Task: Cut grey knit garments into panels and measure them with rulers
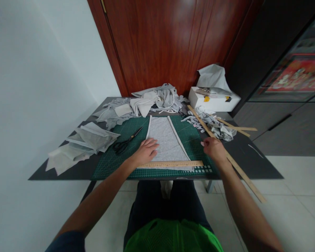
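Note:
A light grey piece of fabric lies flat on the green cutting mat, its two long sides curled into rolls. My left hand rests on the fabric's left side, fingers stretched out. Across its near end lies a wooden ruler. To the right of the fabric, my right hand is closed with the fingertips pinched; a small pale bit shows at them, too small to name. Black scissors lie on the mat left of my left hand. Beside my right hand runs a long wooden strip.
Grey fabric pieces are stacked at the left, and a cloth heap sits at the back. A white box stands back right, near tangled scraps. The long strip overhangs the front edge of the dark table.

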Tool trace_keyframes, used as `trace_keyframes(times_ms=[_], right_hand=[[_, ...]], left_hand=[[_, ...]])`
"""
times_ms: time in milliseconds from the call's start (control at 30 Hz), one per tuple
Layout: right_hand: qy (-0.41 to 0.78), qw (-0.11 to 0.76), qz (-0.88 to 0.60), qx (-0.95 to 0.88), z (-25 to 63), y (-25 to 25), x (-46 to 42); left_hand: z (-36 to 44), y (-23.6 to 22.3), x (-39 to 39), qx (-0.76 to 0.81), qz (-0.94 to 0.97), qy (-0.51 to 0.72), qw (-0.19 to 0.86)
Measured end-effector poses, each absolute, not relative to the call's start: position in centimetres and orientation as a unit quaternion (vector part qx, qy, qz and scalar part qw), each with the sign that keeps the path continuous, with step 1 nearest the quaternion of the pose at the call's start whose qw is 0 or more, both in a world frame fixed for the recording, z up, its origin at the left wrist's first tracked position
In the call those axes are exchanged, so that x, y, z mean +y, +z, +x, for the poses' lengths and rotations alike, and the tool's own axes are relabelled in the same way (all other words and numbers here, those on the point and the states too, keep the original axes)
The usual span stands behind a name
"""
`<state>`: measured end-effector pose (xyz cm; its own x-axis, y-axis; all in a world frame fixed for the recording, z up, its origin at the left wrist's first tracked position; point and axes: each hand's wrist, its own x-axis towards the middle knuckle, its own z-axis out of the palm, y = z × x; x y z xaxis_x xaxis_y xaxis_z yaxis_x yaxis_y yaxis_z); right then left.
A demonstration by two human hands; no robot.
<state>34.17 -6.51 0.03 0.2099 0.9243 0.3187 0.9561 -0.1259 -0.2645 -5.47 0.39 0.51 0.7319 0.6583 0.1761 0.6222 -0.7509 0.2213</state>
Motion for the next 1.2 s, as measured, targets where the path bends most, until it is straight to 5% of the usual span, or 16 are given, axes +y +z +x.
trace_keyframes(times_ms=[233,567,1200], right_hand=[[-0.030,0.115,-0.863,-0.492,38.6,-1.7,-7.9],[0.029,0.140,-0.839,-0.525,38.6,-1.9,-6.6],[0.360,0.505,-0.633,-0.464,30.8,2.8,-7.1]], left_hand=[[-4.3,0.4,0.2,0.321,0.932,0.140,0.090],[-4.1,-0.2,0.7,0.326,0.931,0.140,0.081],[-4.1,-0.6,1.4,0.340,0.920,0.167,0.103]])
